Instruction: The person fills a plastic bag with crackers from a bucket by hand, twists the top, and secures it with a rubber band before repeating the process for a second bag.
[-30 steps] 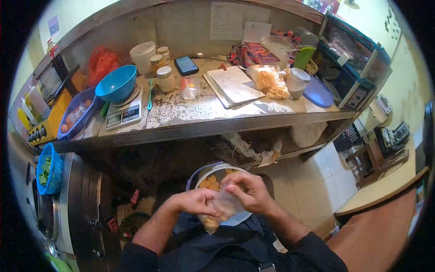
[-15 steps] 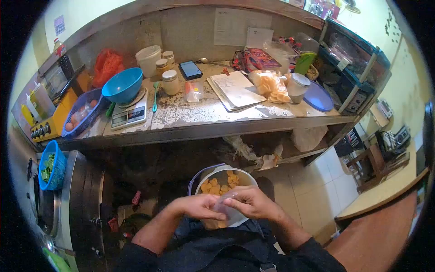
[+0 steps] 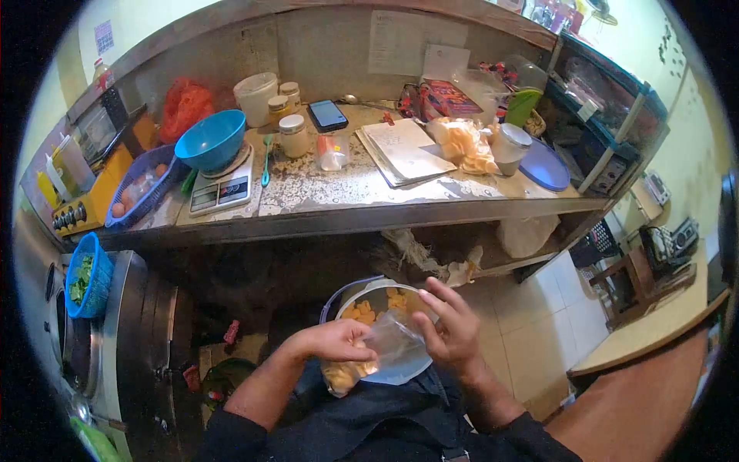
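Note:
A white bucket point(image 3: 400, 373) with orange-yellow pieces point(image 3: 360, 311) inside stands between the person's legs. Over its left side my left hand point(image 3: 339, 341) is closed on a clear plastic bag point(image 3: 394, 339), whose lower end bulges with similar pieces and hangs at the bucket's near left rim. The bag's loose upper part stretches right across the bucket. My right hand point(image 3: 453, 327) is at the bucket's right rim, beside the bag's loose end, with its fingers spread and nothing gripped between them.
A worn counter point(image 3: 308, 191) ahead carries a blue bowl point(image 3: 211, 142) on a scale point(image 3: 223, 192), jars, a phone point(image 3: 329, 115), papers point(image 3: 404, 150) and a filled plastic bag point(image 3: 464, 145). At left is a blue basket of greens point(image 3: 83, 281).
My right hand has come away from my left and opened, moving right and up. The bag is now stretched out, its filled end lower and further left in my left hand.

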